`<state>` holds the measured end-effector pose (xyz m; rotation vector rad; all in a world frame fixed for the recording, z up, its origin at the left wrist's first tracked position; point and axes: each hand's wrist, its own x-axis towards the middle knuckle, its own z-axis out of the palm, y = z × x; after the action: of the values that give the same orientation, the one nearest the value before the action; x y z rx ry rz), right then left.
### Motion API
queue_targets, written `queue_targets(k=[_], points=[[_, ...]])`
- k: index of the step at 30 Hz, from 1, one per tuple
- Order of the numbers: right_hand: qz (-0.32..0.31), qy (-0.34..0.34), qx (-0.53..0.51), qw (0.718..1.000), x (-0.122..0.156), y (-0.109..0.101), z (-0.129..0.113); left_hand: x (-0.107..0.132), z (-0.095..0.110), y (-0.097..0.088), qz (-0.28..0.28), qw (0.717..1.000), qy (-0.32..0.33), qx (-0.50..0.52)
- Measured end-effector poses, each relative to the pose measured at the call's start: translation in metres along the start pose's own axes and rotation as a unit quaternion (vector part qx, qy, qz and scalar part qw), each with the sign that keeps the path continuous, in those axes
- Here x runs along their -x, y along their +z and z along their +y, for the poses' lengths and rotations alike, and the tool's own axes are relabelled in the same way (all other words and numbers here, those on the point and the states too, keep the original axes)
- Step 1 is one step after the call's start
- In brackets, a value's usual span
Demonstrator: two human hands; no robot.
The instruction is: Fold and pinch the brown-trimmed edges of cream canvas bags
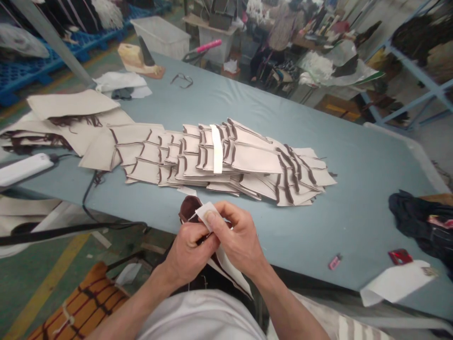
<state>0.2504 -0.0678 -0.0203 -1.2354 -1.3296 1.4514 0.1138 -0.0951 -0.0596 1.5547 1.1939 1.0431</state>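
Note:
In front of my body, both hands meet over a dark brown and cream fabric piece [189, 206] at the near edge of the table. My left hand [187, 252] is closed on that fabric, whose cream and brown end hangs toward my lap. Between thumb and fingers of my right hand [240, 233] is a small white slip [204, 211], which looks stiff. A thin white strand shows beside the slip. Just beyond lies a long overlapping row of cream fabric panels [255, 158] with dark brown edges; a white strip [217, 153] rests across it.
On the blue-grey table [354, 198] are a white power strip [26, 170], glasses [182, 80], a pink lighter [334, 261], a red item [400, 256], white paper [394, 283] and dark cloth [412, 219]. Black cable [88, 230] runs at left. A person [283, 33] is at the back.

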Motion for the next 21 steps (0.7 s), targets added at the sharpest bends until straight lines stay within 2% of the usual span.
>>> queue_targets(k=[12, 18, 21], points=[[-0.004, 0.026, -0.084, 0.996, 0.002, 0.0, 0.011, -0.002, 0.007, -0.001, -0.015, 0.999, -0.039, -0.005], [0.007, 0.027, -0.067, 0.997, 0.003, -0.002, 0.011, -0.006, 0.014, 0.0, -0.024, 0.999, -0.04, -0.005], [0.045, -0.015, -0.024, 0.999, 0.002, -0.005, 0.013, -0.008, 0.015, 0.0, -0.017, 0.999, -0.051, 0.001]])
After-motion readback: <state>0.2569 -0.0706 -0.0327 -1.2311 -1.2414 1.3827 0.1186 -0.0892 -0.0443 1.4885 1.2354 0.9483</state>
